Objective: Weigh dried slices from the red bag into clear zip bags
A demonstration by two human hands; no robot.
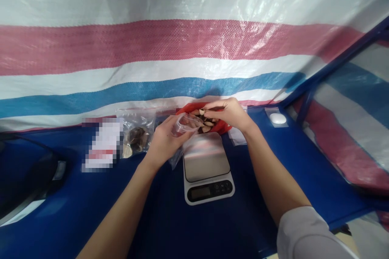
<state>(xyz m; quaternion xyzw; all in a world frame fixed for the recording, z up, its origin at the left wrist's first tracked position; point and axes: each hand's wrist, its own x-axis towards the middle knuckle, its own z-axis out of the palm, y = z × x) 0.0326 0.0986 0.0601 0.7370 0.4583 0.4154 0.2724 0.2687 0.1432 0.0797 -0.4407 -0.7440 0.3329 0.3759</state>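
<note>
My left hand (165,139) is closed on a clear plastic bag (186,123), its mouth spread wide and facing up. Beside it lies an open red bag (223,126) filled with pale and brown dried slices (208,124). Over that bag, my right hand (229,112) pinches one pale slice (201,111) between thumb and fingertips, near the rim of the clear bag. Just below both hands stands a white kitchen scale (209,192) with a bare metal plate (207,158). Its display looks dark.
Left of my hands lie a clear zip bag (138,135) with dark contents and a blurred-out paper (101,145). A small packet with a white oval item (277,118) lies at right. A black object (33,182) sits far left. Striped sheeting (152,44) backs the blue table (243,218).
</note>
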